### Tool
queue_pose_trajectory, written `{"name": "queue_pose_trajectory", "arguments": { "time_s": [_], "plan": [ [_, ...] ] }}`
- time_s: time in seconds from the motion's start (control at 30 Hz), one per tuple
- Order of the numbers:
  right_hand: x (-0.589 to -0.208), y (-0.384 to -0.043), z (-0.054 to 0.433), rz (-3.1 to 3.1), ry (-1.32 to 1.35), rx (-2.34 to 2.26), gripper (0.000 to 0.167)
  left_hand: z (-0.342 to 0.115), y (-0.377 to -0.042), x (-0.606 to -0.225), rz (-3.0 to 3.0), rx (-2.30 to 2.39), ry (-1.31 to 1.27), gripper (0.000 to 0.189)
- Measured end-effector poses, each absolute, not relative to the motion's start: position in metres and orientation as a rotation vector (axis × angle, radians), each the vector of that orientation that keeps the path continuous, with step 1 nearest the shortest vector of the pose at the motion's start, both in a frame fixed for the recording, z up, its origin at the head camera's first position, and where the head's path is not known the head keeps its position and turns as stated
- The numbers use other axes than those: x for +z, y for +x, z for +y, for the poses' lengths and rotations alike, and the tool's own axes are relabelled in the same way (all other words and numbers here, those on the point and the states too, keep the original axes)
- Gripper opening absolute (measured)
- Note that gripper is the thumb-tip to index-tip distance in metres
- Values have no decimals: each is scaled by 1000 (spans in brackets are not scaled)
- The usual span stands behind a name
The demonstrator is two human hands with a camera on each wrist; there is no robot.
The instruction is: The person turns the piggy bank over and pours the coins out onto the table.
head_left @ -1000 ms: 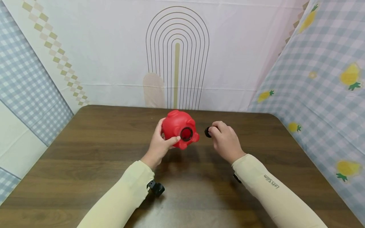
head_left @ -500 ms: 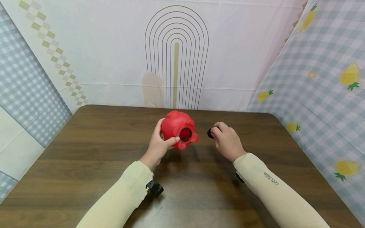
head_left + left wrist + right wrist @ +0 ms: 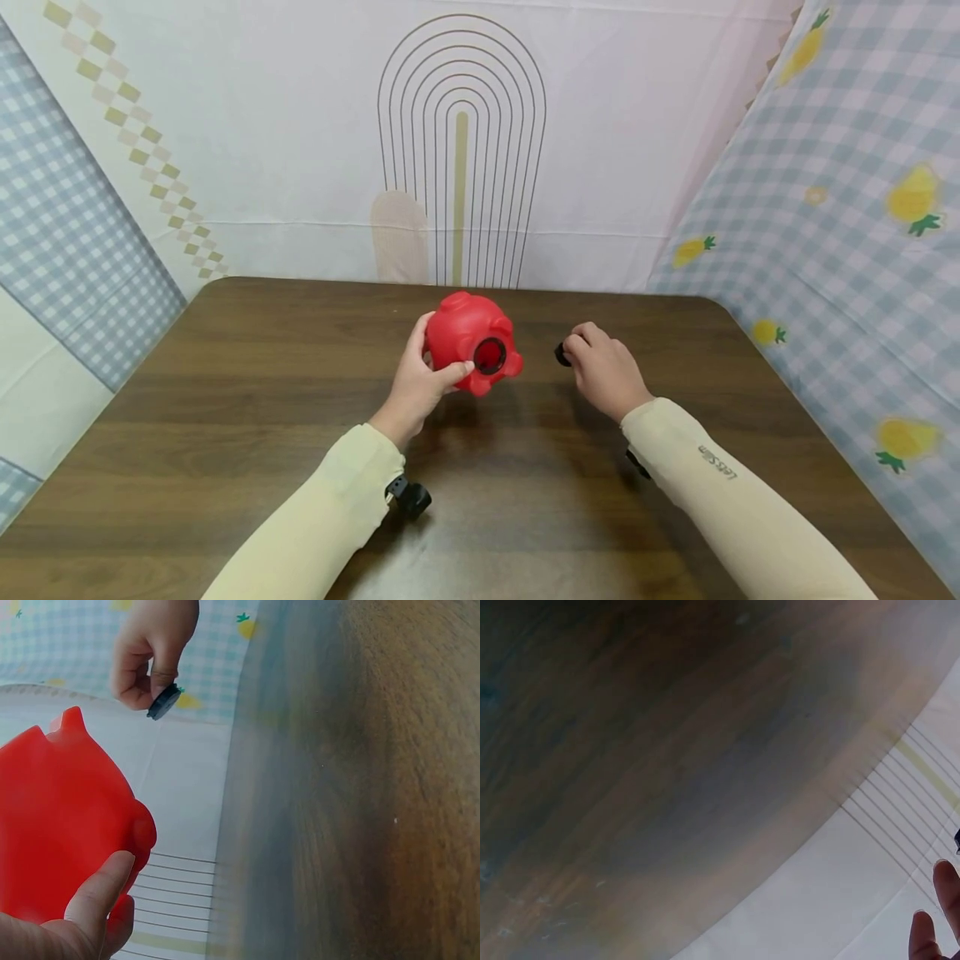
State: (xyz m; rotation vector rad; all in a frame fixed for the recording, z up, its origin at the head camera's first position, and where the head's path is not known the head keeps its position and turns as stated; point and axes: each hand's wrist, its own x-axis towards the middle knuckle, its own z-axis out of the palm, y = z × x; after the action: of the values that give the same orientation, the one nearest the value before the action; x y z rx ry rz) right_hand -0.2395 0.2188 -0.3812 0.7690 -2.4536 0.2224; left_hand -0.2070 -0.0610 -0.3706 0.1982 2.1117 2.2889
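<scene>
A round red piggy bank [image 3: 463, 321] is held above the table by my left hand [image 3: 411, 385], thumb across its underside near the black-rimmed round hole [image 3: 491, 356]. The stubby feet and the hole face right and toward me. To the right, my right hand [image 3: 609, 375] pinches a small black plug [image 3: 562, 355], apart from the piggy bank. In the left wrist view the piggy bank [image 3: 60, 817] fills the lower left, and the plug [image 3: 163, 702] shows as a disc between thumb and fingers. The right wrist view catches only fingertips [image 3: 948, 889] and a sliver of the plug.
The dark wooden table [image 3: 262, 417] has rounded far corners. A white cloth [image 3: 300, 150] with an arch print hangs behind it. Checked cloth with pineapples [image 3: 840, 275] borders the right side. A small black wrist camera [image 3: 411, 497] sits on the left sleeve.
My right hand has drifted slightly to the right with the plug, widening the gap to the piggy bank. The left hand and piggy bank stay nearly still.
</scene>
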Motion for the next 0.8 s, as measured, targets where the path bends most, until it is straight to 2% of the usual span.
{"name": "queue_pose_trajectory", "arguments": {
  "time_s": [0.8],
  "plan": [
    [-391, -250, 236, -2738, 623, 159, 4, -61, -207, -370, 2097, 2276, 208, 79]
  ]
}}
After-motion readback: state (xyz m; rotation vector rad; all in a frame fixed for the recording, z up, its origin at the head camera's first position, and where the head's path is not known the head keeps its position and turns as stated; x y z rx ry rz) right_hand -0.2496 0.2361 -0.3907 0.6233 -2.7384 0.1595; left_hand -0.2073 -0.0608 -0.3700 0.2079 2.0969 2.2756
